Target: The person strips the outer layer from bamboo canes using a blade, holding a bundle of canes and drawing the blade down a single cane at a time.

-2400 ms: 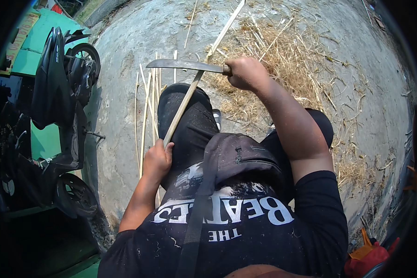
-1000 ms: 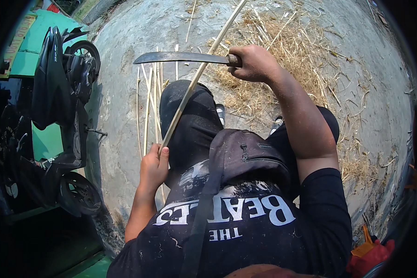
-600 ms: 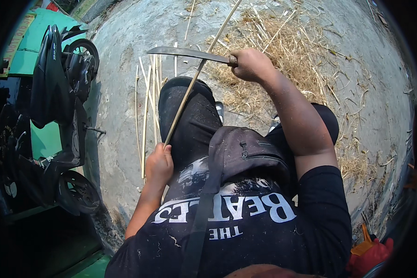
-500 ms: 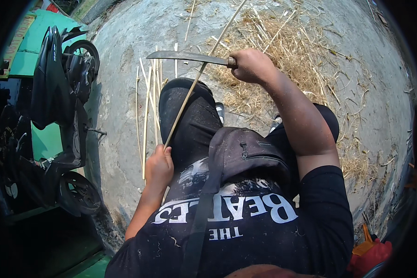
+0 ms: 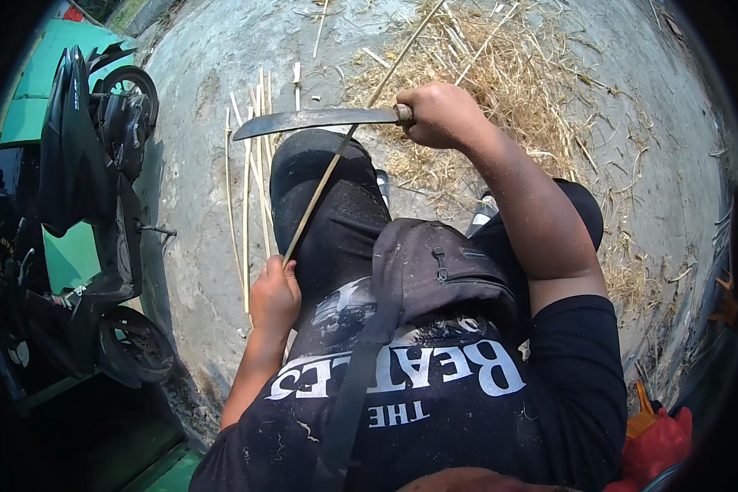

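Note:
My left hand [image 5: 274,297] is closed round the lower end of a long thin wooden stick [image 5: 324,180], beside my left thigh. The stick slants up and away to the right, over my raised left knee. In my right hand [image 5: 444,115] is the wooden handle of a machete [image 5: 303,120], its fingers wrapped round it. The long, slightly curved blade points left and lies across the stick just beyond the knee. Whether the edge bites into the wood cannot be made out.
Several pale sticks [image 5: 246,197] lie on the concrete ground left of my knee. A heap of straw-coloured shavings [image 5: 500,98] spreads ahead on the right. A black motorbike [image 5: 90,148] stands at the left. My dark waist bag [image 5: 443,262] rests on my lap.
The machete's blade has slid a little down the stick toward me, its tip dropping lower and more of its flat side showing. My left hand keeps its hold.

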Motion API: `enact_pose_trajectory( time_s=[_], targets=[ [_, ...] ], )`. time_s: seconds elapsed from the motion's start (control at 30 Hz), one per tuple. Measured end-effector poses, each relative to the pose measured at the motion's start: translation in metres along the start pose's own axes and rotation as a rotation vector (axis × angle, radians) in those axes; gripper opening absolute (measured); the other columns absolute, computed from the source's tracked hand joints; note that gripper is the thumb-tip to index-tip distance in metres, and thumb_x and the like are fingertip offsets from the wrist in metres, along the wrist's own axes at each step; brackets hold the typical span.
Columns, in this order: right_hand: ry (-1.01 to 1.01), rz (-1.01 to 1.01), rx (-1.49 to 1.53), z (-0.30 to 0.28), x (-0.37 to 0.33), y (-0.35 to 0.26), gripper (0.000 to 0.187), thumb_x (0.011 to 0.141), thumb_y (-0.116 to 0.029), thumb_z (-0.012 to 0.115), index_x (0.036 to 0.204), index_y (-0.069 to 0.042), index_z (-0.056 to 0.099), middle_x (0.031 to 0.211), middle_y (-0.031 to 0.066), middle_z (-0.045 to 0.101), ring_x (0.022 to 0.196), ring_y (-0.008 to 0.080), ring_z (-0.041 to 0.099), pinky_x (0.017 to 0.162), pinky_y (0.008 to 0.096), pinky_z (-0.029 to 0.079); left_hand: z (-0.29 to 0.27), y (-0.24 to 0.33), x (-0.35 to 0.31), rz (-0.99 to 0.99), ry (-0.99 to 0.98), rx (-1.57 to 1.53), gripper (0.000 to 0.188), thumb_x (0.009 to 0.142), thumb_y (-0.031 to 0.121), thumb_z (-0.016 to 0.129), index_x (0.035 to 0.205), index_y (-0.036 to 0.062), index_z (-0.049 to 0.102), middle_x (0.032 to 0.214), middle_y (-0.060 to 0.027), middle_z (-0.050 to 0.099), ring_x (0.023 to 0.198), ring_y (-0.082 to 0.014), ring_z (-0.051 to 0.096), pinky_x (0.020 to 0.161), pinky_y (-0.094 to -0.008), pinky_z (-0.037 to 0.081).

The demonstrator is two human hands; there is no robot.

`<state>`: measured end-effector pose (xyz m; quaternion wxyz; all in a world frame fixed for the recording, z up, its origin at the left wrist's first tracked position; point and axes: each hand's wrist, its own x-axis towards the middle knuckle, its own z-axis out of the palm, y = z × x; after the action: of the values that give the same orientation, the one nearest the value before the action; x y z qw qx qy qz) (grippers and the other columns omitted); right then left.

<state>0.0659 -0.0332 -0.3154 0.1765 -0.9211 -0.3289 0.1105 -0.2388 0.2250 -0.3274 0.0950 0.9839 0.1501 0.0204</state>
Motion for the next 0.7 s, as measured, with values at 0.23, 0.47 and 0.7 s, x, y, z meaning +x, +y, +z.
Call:
enact_pose_trajectory(
  time_s=[0.23, 0.47, 0.7],
  targets=[
    [0.042, 0.163, 0.190, 0.010, 0.013, 0.024, 0.020, 0.087, -0.021, 0.061, 0.097, -0.009, 0.073, 0.090, 0.0186, 0.072, 0.090, 0.0365, 0.071, 0.082, 0.0469, 0.056, 0.001, 0.000, 0.006, 0.012, -0.042, 0.010, 0.022, 0.103, 0.025, 0.055, 0.100, 0.0035, 0.058, 0.082, -0.0250, 0.067, 0.073, -0.0479, 0.064, 0.062, -0.0560, 0.050],
    [0.164, 0.190, 0.167, 0.019, 0.013, 0.053, 0.016, 0.088, -0.023, 0.064, 0.095, -0.011, 0.070, 0.087, 0.0184, 0.072, 0.083, 0.0370, 0.070, 0.075, 0.0470, 0.057, -0.001, 0.008, 0.004, 0.052, 0.038, 0.022, 0.020, 0.101, 0.023, 0.056, 0.100, 0.0034, 0.058, 0.079, -0.0239, 0.067, 0.071, -0.0473, 0.064, 0.061, -0.0553, 0.049],
    [0.215, -0.039, 0.055, 0.010, 0.002, 0.008, 0.013, 0.086, -0.023, 0.065, 0.092, -0.013, 0.070, 0.080, 0.0148, 0.071, 0.080, 0.0377, 0.071, 0.073, 0.0488, 0.057, 0.005, -0.002, 0.003, 0.064, 0.047, -0.001, 0.019, 0.101, 0.023, 0.057, 0.100, 0.0036, 0.058, 0.080, -0.0239, 0.067, 0.074, -0.0472, 0.065, 0.061, -0.0550, 0.049]
  ],
)
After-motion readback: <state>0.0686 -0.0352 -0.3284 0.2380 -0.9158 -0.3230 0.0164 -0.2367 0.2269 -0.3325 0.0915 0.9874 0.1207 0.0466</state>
